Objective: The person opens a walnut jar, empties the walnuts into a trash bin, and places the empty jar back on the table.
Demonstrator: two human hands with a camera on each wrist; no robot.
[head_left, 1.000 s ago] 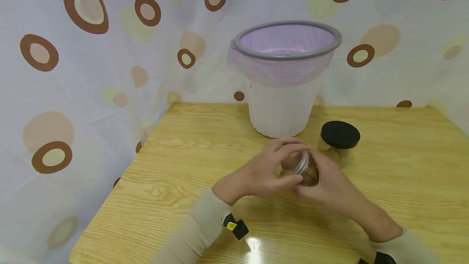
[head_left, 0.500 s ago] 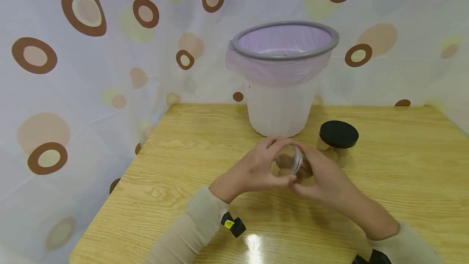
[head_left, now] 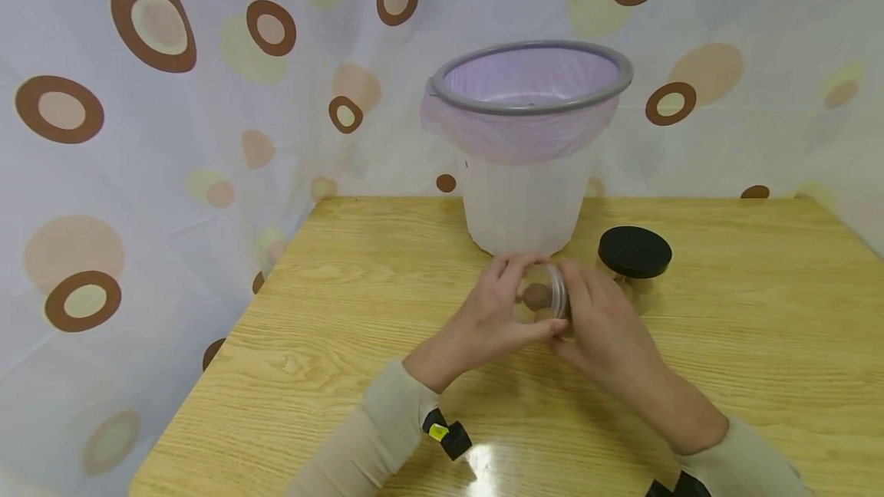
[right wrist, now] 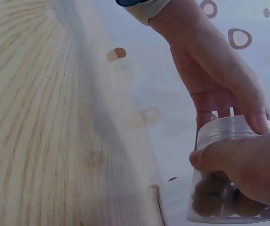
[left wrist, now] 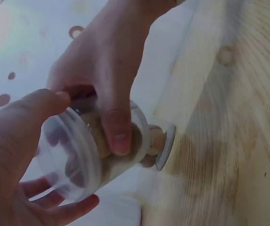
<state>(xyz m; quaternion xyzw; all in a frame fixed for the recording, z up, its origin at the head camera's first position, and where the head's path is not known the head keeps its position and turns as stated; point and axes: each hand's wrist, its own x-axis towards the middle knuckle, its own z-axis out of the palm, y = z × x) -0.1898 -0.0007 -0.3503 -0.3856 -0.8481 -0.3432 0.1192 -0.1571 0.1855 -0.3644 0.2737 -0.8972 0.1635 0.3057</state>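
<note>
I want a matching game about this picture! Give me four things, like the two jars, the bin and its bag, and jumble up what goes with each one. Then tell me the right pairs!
Things:
1. front jar
2. back jar
3. bin
4. bag

What goes with them:
A. pale purple
B. wears a black lid
C. white, with a grey rim above
D. held by the left hand and the right hand

Right pairs: 1-D, 2-B, 3-C, 4-A.
</note>
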